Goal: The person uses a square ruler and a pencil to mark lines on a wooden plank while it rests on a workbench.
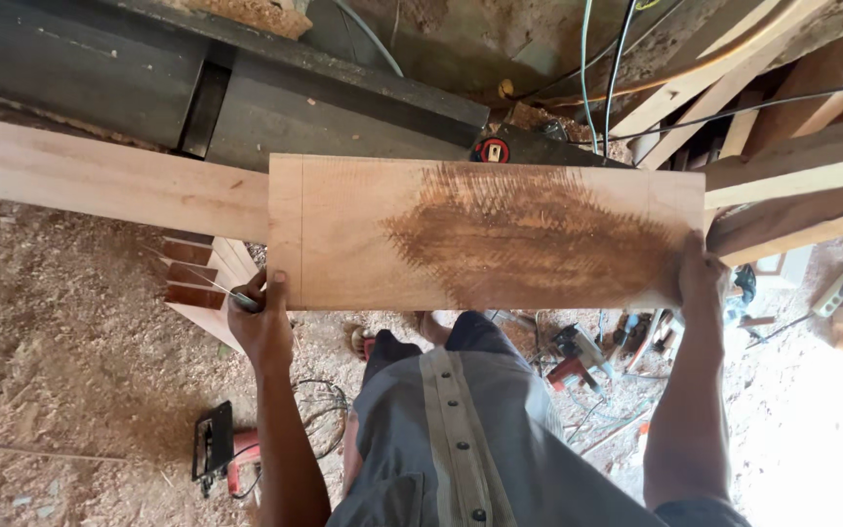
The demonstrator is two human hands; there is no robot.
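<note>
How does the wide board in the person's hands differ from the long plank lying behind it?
The wide board is broad and short; the long plank is narrower and runs off the left edge. The wide board bears a big dark brown rough patch and a thin line near its left end; the long plank looks evenly pale. The left hand and right hand hold the board's ends; no hand touches the plank. Both are pale raw wood.

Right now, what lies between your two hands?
In the head view, only the wide wooden board spans the stretch: the left hand grips its left end with a pencil, the right hand its right end, a dark brown patch in between.
</note>
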